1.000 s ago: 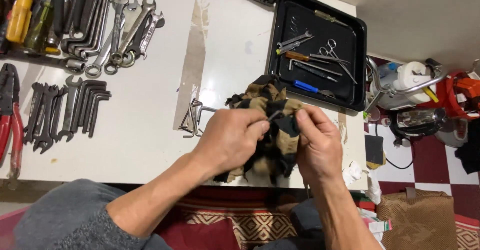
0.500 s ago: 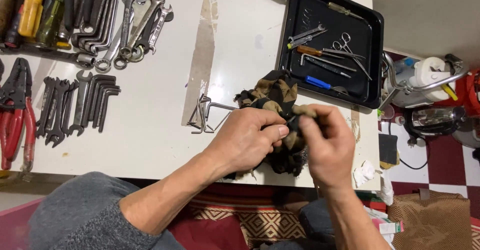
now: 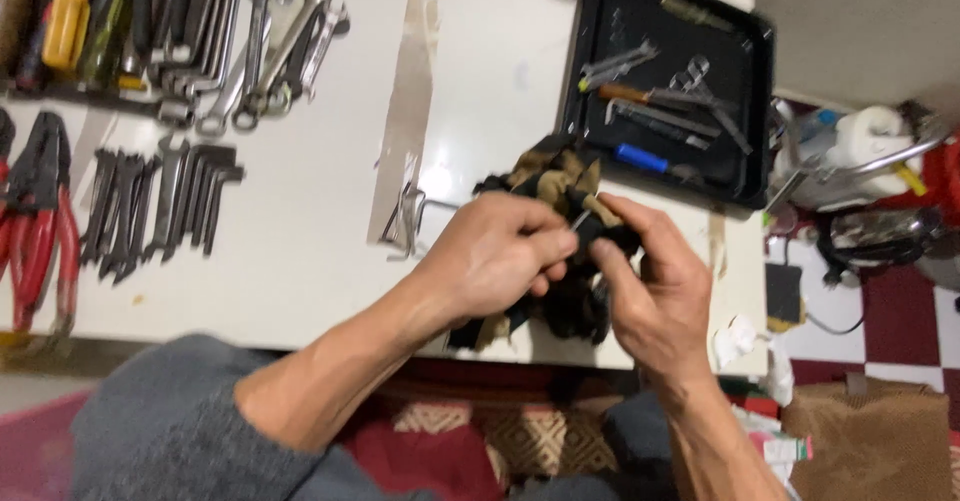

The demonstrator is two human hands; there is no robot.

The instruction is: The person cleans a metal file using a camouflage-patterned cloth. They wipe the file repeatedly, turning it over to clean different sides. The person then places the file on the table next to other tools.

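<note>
Together, left hand [image 3: 495, 266] and right hand [image 3: 655, 296], grips clamped on camouflage cloth [image 3: 560, 186] between them.

White table [image 3: 300, 251], wrenches [image 3: 270, 41], hex keys [image 3: 160, 211], black tray [image 3: 745, 111], red pliers [image 3: 40, 211]

Both hands [image 3: 580, 271] (gripping) on camouflage cloth [image 3: 560, 181]

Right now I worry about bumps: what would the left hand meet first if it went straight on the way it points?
The left hand points right, so probably the right hand and the dark rag between them.
</note>
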